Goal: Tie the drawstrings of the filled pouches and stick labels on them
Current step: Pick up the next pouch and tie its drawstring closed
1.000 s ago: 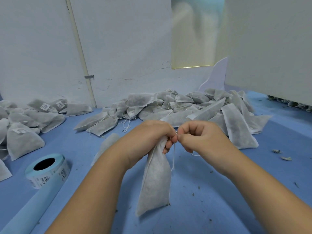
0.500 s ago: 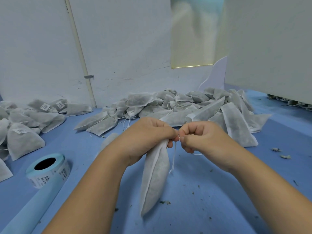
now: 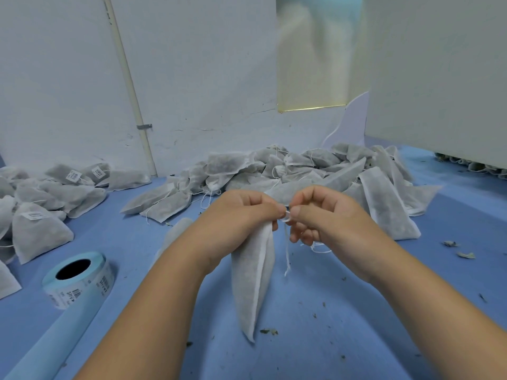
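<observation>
Pouch (image 3: 252, 283) hangs upright in the middle, seam edge toward the camera, its lower corner down at the blue surface (image 3: 356, 338). Of the hands, the left hand (image 3: 241, 215) has its fingers curled round the gathered neck. The right hand (image 3: 329, 218), just beside it, pinches the drawstring (image 3: 287, 253) between thumb and forefinger, and loose ends dangle beside the pouch. Bare surface with a few crumbs lies to the right and toward the camera. An untied pile (image 3: 301, 171) spreads behind the hands, along the wall. The label roll (image 3: 79, 278) sits left, near the left forearm, its strip running to the bottom edge. Labelled pouches (image 3: 41, 231) crowd the left edge.
</observation>
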